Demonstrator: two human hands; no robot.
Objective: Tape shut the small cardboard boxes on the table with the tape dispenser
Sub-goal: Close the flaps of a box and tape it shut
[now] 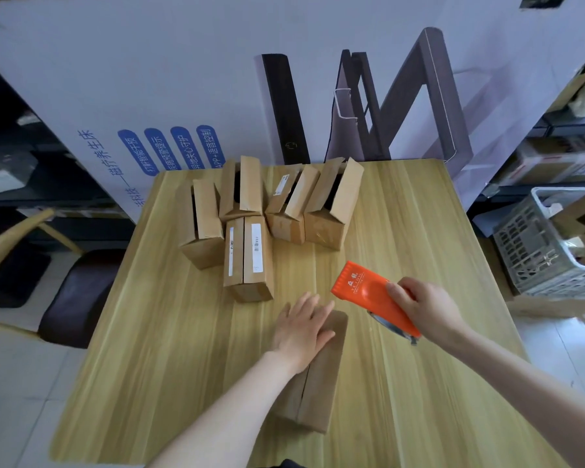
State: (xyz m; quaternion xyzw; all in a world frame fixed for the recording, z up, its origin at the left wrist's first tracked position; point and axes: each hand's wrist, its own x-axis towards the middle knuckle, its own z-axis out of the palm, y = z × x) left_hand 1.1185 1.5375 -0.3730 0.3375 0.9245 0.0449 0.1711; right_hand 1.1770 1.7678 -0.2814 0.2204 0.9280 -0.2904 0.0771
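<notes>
Dispenser (362,292) gripped by right hand (423,309), just right of near box (321,383); left hand (301,327) presses flat on it. Four far boxes (331,201) gape, contents unseen.

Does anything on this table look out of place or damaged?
Nothing looks damaged or spilled. The back boxes stand with flaps open, untaped; the box under the left hand lies slightly askew to the table edge.

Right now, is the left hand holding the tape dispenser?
No, the right hand grips the orange tape dispenser, while the left hand rests flat on the box nearest the person.
</notes>
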